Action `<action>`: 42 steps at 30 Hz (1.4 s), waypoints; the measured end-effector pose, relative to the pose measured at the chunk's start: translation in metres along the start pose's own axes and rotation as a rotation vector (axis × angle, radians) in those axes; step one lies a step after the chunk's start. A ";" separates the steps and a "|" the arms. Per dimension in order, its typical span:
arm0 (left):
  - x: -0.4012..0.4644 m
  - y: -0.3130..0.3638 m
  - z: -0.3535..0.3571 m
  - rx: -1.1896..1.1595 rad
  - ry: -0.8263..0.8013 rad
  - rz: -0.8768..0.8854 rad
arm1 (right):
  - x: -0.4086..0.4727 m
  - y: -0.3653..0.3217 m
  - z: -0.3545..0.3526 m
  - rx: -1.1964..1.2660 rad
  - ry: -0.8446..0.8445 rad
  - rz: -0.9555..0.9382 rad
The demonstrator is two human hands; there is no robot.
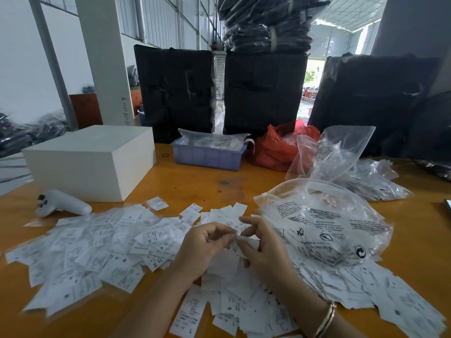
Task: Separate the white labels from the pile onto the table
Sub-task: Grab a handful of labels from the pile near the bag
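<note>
White printed labels cover the near half of the orange table (210, 181): a broad spread at the left (97, 242), a heap under and in front of my hands (234, 306), and more at the right (361, 281). My left hand (205, 245) and my right hand (263, 245) meet above the heap. Both pinch the same small bunch of white labels (238, 241) between thumb and fingertips, and the bunch hangs down between the hands.
A clear printed plastic bag (324, 225) lies right of my hands, with more bags (341, 152) behind. A white box (95, 159) and white controller (61, 203) sit left. A lilac tray (207, 154), red bag (275, 147) and black bundles (263, 93) stand at the back.
</note>
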State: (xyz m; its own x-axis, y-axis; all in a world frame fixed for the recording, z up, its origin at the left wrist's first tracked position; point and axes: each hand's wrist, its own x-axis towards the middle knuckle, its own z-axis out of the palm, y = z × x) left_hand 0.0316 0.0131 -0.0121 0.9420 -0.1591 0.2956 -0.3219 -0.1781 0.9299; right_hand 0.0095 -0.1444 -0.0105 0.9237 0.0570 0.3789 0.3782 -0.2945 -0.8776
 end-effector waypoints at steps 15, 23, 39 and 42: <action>-0.002 0.005 0.001 0.019 0.008 -0.006 | 0.000 -0.002 -0.003 -0.034 0.024 0.044; 0.000 0.004 0.000 0.054 0.064 -0.028 | 0.000 0.000 -0.004 -0.154 0.084 -0.013; 0.002 0.004 -0.015 0.387 0.391 0.026 | 0.002 -0.001 -0.009 -0.451 0.004 -0.213; 0.005 -0.003 -0.032 0.564 0.576 0.007 | 0.009 -0.006 -0.022 -0.450 0.143 -0.182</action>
State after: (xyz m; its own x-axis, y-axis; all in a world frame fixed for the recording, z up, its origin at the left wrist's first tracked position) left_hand 0.0400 0.0442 -0.0066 0.7914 0.3363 0.5104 -0.1825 -0.6669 0.7224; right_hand 0.0146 -0.1631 0.0045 0.8156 0.0241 0.5781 0.4396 -0.6754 -0.5921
